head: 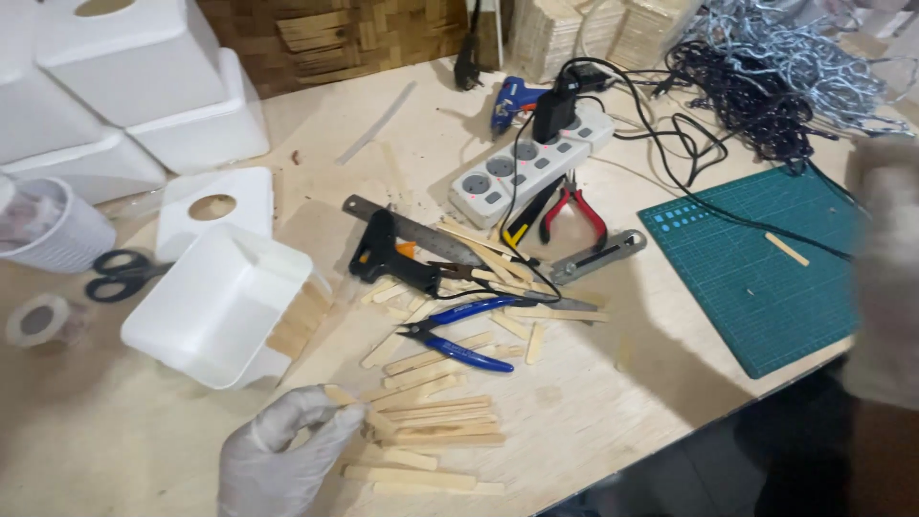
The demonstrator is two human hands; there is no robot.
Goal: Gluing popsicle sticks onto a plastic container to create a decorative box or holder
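Observation:
My left hand point(278, 458), in a white glove, is at the bottom of the view and pinches one flat wooden stick point(347, 400) at the edge of a loose pile of wooden sticks point(440, 426). Just left of the pile, a white plastic box point(215, 306) lies tilted, with several sticks point(302, 321) stuck along its side. Blue-handled pliers point(459, 335) and a black glue gun point(388, 257) lie beyond the pile. My right hand point(885, 278) is a pale blur at the right edge, above the green cutting mat point(756, 278); its fingers cannot be made out.
A white power strip point(507, 172) with black cables, red pliers point(574, 211), a utility knife point(598, 257) and a metal ruler point(426, 235) lie mid-table. Scissors point(120, 275), a tape roll point(38, 321) and stacked white boxes point(124, 86) are on the left. The table edge runs diagonally at lower right.

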